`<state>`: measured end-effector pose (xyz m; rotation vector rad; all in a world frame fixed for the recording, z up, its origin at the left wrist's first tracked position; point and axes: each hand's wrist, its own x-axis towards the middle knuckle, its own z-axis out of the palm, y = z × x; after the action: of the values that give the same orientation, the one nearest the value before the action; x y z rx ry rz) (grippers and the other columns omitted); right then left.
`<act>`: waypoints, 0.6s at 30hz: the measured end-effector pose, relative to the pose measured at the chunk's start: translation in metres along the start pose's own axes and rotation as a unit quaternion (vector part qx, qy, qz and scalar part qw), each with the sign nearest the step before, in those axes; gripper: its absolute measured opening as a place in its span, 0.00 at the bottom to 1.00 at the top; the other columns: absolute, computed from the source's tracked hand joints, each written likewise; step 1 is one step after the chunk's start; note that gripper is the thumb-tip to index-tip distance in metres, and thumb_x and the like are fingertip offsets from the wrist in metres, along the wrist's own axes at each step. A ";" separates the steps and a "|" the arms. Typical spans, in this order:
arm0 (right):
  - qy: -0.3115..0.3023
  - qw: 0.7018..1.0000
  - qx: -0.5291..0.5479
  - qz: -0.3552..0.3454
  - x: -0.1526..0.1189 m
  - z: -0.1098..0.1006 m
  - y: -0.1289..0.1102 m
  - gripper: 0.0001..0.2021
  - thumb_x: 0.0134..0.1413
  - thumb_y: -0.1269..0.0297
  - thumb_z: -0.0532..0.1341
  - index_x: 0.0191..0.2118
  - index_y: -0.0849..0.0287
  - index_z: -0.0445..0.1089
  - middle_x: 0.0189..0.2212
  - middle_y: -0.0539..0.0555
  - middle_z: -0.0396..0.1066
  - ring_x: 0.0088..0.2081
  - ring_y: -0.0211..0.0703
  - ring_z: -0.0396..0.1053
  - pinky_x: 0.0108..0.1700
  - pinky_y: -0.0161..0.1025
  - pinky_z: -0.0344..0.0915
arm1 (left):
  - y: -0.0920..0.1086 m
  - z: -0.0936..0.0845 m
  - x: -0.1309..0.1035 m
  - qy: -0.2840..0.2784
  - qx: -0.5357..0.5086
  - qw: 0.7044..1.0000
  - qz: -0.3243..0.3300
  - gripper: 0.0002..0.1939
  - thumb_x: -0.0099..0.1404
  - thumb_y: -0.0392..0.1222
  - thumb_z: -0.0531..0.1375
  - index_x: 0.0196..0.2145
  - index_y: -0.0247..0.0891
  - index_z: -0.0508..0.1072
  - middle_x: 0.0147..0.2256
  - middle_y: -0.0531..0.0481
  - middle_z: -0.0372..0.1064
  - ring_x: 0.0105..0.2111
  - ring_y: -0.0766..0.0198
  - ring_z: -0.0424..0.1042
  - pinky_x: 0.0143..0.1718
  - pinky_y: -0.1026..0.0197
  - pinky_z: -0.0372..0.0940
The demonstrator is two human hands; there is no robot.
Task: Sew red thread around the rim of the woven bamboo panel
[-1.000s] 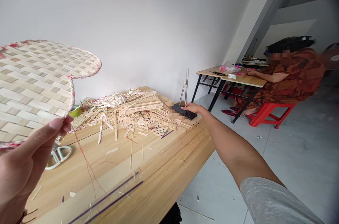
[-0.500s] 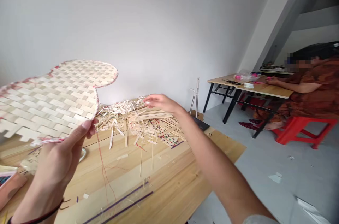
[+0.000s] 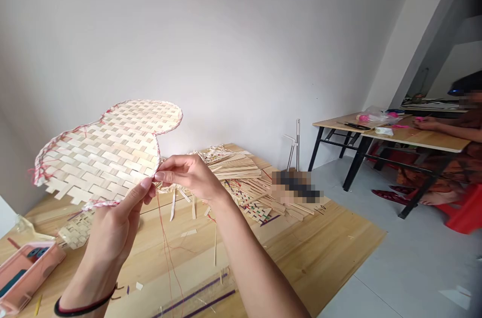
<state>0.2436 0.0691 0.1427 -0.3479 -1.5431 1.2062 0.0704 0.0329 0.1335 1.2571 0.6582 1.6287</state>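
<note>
A woven bamboo fan [image 3: 109, 152], shaped with a rounded lobe and edged by a braided cord, is held up at the left. My left hand [image 3: 120, 222] is closed on its lower edge, thumb on top. At the same edge, the fingertips of my right hand [image 3: 188, 177] are pinched together beside the left thumb; whether they grip the braided edge or the thread is too small to tell. Red thread [image 3: 165, 243] hangs from that spot down to the table. More loose red thread ends stick out at the fan's left corner.
The wooden table [image 3: 293, 258] bears a heap of bamboo strips [image 3: 241, 167], a small woven piece [image 3: 77, 230] and a pink box [image 3: 30, 273]. Behind stands a metal stand [image 3: 297, 145]. At the right, another person sits at a second table [image 3: 422, 137].
My right hand has come from above the strip heap leftward to the fan's edge, next to my left hand. The view has shifted left, and the fan appears farther right.
</note>
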 end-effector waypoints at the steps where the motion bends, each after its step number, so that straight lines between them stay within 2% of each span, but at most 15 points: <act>1: 0.008 1.000 -0.011 -0.009 -0.002 0.001 0.000 0.13 0.47 0.59 0.79 0.36 0.59 0.80 0.37 0.52 0.79 0.38 0.38 0.75 0.45 0.37 0.72 | 0.000 0.000 0.000 -0.003 0.001 1.000 0.000 0.14 0.54 0.44 0.77 0.35 0.39 0.80 0.34 0.51 0.73 0.34 0.65 0.71 0.35 0.66 0.71; 7: 0.024 0.997 -0.067 -0.042 -0.006 -0.001 -0.005 0.12 0.52 0.58 0.76 0.35 0.60 0.78 0.34 0.51 0.77 0.37 0.37 0.73 0.43 0.36 0.70 | 0.001 0.003 -0.003 -0.019 0.015 1.000 -0.012 0.14 0.54 0.45 0.77 0.34 0.38 0.80 0.33 0.49 0.74 0.34 0.63 0.72 0.31 0.65 0.68; 13: 0.055 0.996 -0.046 -0.059 -0.015 -0.013 -0.024 0.17 0.61 0.51 0.70 0.39 0.59 0.69 0.38 0.54 0.77 0.36 0.37 0.75 0.39 0.37 0.74 | 0.001 -0.001 0.001 0.018 0.018 0.999 -0.025 0.15 0.52 0.45 0.78 0.34 0.38 0.81 0.35 0.48 0.74 0.36 0.62 0.72 0.33 0.64 0.68; 18: 0.052 0.990 -0.105 -0.077 -0.030 -0.011 -0.044 0.12 0.65 0.55 0.67 0.39 0.59 0.69 0.32 0.51 0.75 0.30 0.35 0.70 0.34 0.35 0.71 | 0.006 -0.001 0.001 0.026 0.024 0.999 -0.026 0.16 0.51 0.45 0.79 0.34 0.37 0.81 0.35 0.48 0.74 0.36 0.62 0.71 0.32 0.65 0.68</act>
<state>0.2799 0.0324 0.1608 -0.4155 -1.5797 0.8947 0.0679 0.0311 0.1383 1.2255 0.7592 1.6167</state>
